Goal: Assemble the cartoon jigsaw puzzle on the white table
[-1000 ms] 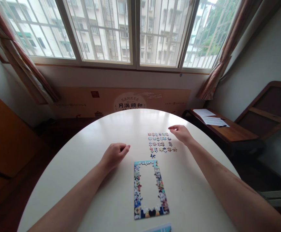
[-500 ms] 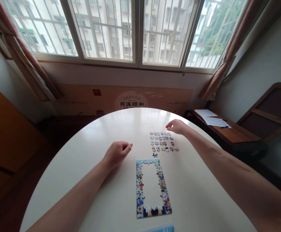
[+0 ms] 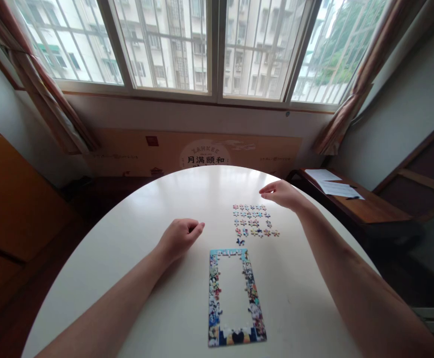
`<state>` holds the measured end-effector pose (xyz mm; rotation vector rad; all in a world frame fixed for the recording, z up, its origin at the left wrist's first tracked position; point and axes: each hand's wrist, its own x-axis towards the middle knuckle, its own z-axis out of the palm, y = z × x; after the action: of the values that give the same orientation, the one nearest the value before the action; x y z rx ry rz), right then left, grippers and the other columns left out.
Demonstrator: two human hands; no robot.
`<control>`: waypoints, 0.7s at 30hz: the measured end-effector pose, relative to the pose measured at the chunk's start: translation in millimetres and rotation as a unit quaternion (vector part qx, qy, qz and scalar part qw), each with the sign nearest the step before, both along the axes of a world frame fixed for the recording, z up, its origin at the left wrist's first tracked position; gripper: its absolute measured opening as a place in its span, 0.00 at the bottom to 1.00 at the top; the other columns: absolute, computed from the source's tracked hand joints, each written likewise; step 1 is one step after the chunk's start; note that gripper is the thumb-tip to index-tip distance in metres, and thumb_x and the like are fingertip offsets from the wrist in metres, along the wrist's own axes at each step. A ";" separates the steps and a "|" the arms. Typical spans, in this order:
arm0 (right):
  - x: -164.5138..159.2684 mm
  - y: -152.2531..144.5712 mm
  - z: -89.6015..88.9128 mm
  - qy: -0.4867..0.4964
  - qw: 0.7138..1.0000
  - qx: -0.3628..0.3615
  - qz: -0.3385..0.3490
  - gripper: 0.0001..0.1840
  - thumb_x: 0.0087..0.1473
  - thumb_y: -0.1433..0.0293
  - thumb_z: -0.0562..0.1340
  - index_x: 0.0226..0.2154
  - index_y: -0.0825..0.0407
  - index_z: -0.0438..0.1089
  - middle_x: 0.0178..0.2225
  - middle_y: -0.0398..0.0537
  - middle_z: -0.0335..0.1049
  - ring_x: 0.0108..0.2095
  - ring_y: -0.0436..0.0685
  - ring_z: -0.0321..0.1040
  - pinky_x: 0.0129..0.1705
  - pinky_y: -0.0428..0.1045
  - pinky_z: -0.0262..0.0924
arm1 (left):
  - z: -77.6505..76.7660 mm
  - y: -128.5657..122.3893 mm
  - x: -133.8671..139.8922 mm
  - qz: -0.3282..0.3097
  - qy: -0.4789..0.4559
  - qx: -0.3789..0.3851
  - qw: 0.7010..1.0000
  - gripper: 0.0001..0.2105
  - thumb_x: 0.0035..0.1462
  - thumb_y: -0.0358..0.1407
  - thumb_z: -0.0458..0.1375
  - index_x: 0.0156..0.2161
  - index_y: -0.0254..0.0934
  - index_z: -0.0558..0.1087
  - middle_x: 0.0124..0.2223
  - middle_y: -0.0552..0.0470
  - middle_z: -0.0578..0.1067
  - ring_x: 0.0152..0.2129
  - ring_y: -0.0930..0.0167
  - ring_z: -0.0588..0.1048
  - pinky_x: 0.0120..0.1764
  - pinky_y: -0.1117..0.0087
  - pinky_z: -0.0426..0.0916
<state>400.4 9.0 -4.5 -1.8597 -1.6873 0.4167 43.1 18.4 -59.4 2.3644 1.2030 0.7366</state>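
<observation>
My left hand (image 3: 182, 239) rests on the white table in a loose fist, thumb along the curled fingers, and nothing shows in it. Over the far right of the table is my right hand (image 3: 281, 194), its fingers stretched out and the thumb slightly apart, with no piece visible between them. Just in front of it, loose jigsaw pieces (image 3: 253, 223) lie in several rows. One dark blue piece (image 3: 240, 242) sits below the rows. Nearer to me lies a jigsaw frame (image 3: 213, 298), its colourful border assembled around a bare middle that shows the tabletop.
The round white table (image 3: 127, 248) has its far edge near a long printed box (image 3: 127, 149) under the window. A wooden side table (image 3: 374, 209) with papers (image 3: 338, 189) and pens stands at the right. An orange-brown cabinet (image 3: 11, 199) is at the left.
My right hand has shifted slightly away and to the right of the pieces. My left hand stays put. The view has tilted a little, and the blue item at the bottom edge is out of sight.
</observation>
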 end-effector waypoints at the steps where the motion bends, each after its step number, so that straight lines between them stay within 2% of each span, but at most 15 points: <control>1: -0.6 -1.1 1.5 -0.007 1.000 -0.011 0.006 0.10 0.53 0.68 0.66 0.37 0.50 0.83 0.38 0.49 0.82 0.38 0.58 0.77 0.37 0.48 0.67 | -0.1 -0.2 -0.2 0.001 0.001 0.001 1.000 0.21 0.61 0.46 0.48 0.21 0.39 0.48 0.20 0.58 0.50 0.19 0.74 0.52 0.27 0.68 0.48; 9: -7.3 -4.2 10.9 -0.065 0.995 -0.064 0.034 0.08 0.51 0.72 0.67 0.33 0.51 0.83 0.36 0.49 0.82 0.36 0.56 0.77 0.35 0.46 0.66 | 1.5 -2.8 -1.0 0.006 -0.009 -0.004 1.000 0.22 0.61 0.46 0.48 0.21 0.39 0.48 0.20 0.58 0.49 0.19 0.75 0.52 0.27 0.69 0.49; 15: -5.6 -4.4 13.8 -0.092 0.993 -0.070 0.021 0.08 0.52 0.72 0.66 0.34 0.51 0.83 0.36 0.48 0.82 0.37 0.56 0.77 0.37 0.46 0.65 | 3.1 -2.6 -1.1 0.008 -0.016 -0.011 1.000 0.22 0.60 0.47 0.49 0.21 0.39 0.48 0.20 0.58 0.49 0.19 0.75 0.52 0.26 0.69 0.48; 21: -1.4 -5.3 13.7 -0.108 0.989 -0.097 0.021 0.08 0.50 0.73 0.67 0.33 0.50 0.83 0.34 0.46 0.82 0.35 0.56 0.77 0.34 0.46 0.64 | 2.0 -1.8 -1.3 0.006 -0.017 -0.019 1.000 0.22 0.60 0.47 0.49 0.21 0.39 0.48 0.21 0.58 0.49 0.19 0.75 0.51 0.26 0.69 0.48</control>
<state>399.0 3.7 9.2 -2.0744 -1.8898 0.4219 41.8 16.6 -57.3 2.3062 1.2074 0.7496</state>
